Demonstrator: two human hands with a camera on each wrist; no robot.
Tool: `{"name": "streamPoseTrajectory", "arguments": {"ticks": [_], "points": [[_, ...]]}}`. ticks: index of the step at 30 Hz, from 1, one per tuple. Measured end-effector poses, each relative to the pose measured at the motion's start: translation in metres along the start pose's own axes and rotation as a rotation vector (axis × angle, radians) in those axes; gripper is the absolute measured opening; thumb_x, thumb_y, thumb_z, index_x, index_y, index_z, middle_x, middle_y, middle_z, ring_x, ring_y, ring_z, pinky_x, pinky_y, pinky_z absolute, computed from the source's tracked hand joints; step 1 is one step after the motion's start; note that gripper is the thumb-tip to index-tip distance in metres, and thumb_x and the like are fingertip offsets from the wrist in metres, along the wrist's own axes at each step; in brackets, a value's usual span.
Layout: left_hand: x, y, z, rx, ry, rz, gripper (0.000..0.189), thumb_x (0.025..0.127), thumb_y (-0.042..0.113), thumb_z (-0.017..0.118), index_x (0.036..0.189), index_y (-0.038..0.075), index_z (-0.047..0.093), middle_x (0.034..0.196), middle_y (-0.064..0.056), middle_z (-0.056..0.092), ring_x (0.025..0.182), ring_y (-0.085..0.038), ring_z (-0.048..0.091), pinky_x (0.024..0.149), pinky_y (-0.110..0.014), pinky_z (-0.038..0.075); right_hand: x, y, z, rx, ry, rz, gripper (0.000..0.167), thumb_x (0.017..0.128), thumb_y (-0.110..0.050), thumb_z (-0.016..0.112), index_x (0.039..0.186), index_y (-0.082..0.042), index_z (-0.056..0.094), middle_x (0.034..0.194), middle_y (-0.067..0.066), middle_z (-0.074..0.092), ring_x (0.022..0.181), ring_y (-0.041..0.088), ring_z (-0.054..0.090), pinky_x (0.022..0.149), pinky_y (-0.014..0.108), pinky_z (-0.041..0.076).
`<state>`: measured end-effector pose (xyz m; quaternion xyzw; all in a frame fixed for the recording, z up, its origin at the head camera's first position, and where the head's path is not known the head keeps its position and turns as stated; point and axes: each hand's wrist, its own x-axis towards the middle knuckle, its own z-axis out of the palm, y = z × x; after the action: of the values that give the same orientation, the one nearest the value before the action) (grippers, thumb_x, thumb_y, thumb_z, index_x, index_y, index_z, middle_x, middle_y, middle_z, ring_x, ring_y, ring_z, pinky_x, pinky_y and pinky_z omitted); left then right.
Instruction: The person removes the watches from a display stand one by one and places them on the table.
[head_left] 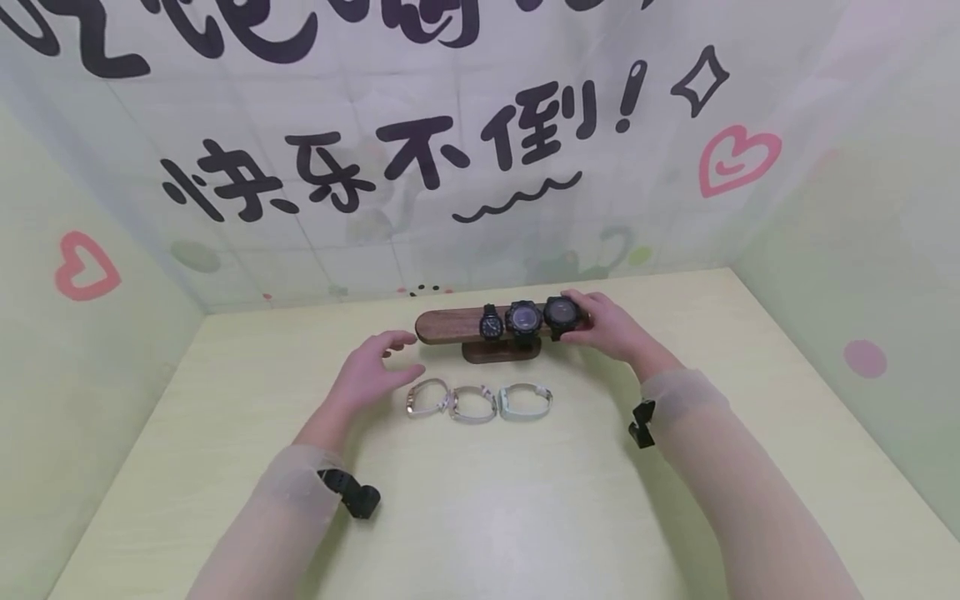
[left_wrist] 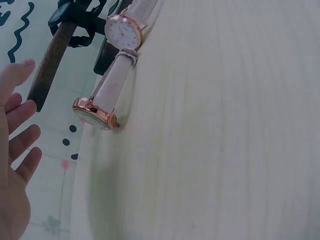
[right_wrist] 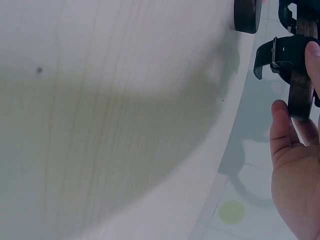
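Watch stand of brown grained wood, a long bar with a rounded left end on a smaller wooden foot, sits toward the back of the table. Three black watches line its right half: a smaller one, a chunky round middle one and an end watch, also thick and round, with a metal buckle on its dark strap. Right hand is partly closed on the end watch, thumb at the near side and fingers reaching past the bar's tip. Left hand is loosely spread and holds nothing, fingertips just beside the bar's left end; contact is hard to judge.

In front, three slim watches rest as upright loops: a left one with a rose-gold case, a pale pinkish one, and a mint one. Their smooth bands sit close together.

Bare wood runs from the bar's left tip to the smaller watch. Pale, faintly grained tabletop stretches between the translucent sleeves toward the person; its back edge meets a printed wall covering close behind the bar.
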<state>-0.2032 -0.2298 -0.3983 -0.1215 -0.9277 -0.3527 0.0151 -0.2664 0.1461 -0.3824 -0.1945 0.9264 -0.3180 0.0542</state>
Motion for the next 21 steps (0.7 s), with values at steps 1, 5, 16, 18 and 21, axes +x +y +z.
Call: {"name": "streamPoseTrajectory", "arguments": {"ticks": [1, 5, 16, 18, 21], "points": [[0.001, 0.001, 0.001, -0.002, 0.005, 0.006, 0.053, 0.082, 0.030, 0.072, 0.126, 0.007, 0.054, 0.124, -0.013, 0.057, 0.113, -0.033, 0.050, 0.095, -0.049, 0.040, 0.000, 0.000, 0.000, 0.002, -0.002, 0.000, 0.075, 0.082, -0.022, 0.074, 0.145, -0.012, 0.035, 0.128, 0.028, 0.041, 0.106, 0.037, 0.051, 0.098, 0.051, 0.037], [0.005, 0.006, 0.002, -0.008, 0.019, 0.021, 0.053, 0.081, 0.027, 0.072, 0.126, 0.004, 0.054, 0.124, -0.013, 0.057, 0.114, -0.032, 0.050, 0.097, -0.048, 0.040, -0.001, 0.001, 0.001, 0.007, 0.000, 0.000, 0.075, 0.082, -0.022, 0.074, 0.145, -0.012, 0.035, 0.128, 0.028, 0.041, 0.105, 0.036, 0.053, 0.098, 0.051, 0.038], [0.014, 0.011, -0.002, 0.005, 0.063, 0.021, 0.054, 0.081, 0.027, 0.072, 0.127, 0.008, 0.053, 0.123, -0.012, 0.057, 0.110, -0.031, 0.051, 0.092, -0.048, 0.042, -0.001, -0.002, 0.000, 0.013, 0.001, 0.000, 0.074, 0.082, -0.022, 0.074, 0.145, -0.013, 0.036, 0.129, 0.028, 0.040, 0.109, 0.038, 0.049, 0.099, 0.051, 0.037], [0.018, 0.013, -0.001, 0.007, 0.059, 0.037, 0.055, 0.081, 0.026, 0.072, 0.128, 0.007, 0.053, 0.124, -0.012, 0.056, 0.110, -0.030, 0.051, 0.092, -0.047, 0.042, -0.001, -0.001, 0.000, 0.009, -0.001, -0.004, 0.074, 0.082, -0.023, 0.074, 0.145, -0.013, 0.035, 0.129, 0.028, 0.040, 0.110, 0.038, 0.049, 0.099, 0.051, 0.036], [0.022, 0.015, -0.001, 0.013, 0.055, 0.076, 0.056, 0.080, 0.024, 0.073, 0.128, 0.005, 0.053, 0.125, -0.013, 0.056, 0.110, -0.029, 0.051, 0.093, -0.045, 0.042, -0.001, 0.001, 0.000, 0.001, 0.000, -0.006, 0.075, 0.082, -0.024, 0.074, 0.145, -0.013, 0.035, 0.129, 0.028, 0.040, 0.112, 0.039, 0.048, 0.099, 0.051, 0.036]]}}
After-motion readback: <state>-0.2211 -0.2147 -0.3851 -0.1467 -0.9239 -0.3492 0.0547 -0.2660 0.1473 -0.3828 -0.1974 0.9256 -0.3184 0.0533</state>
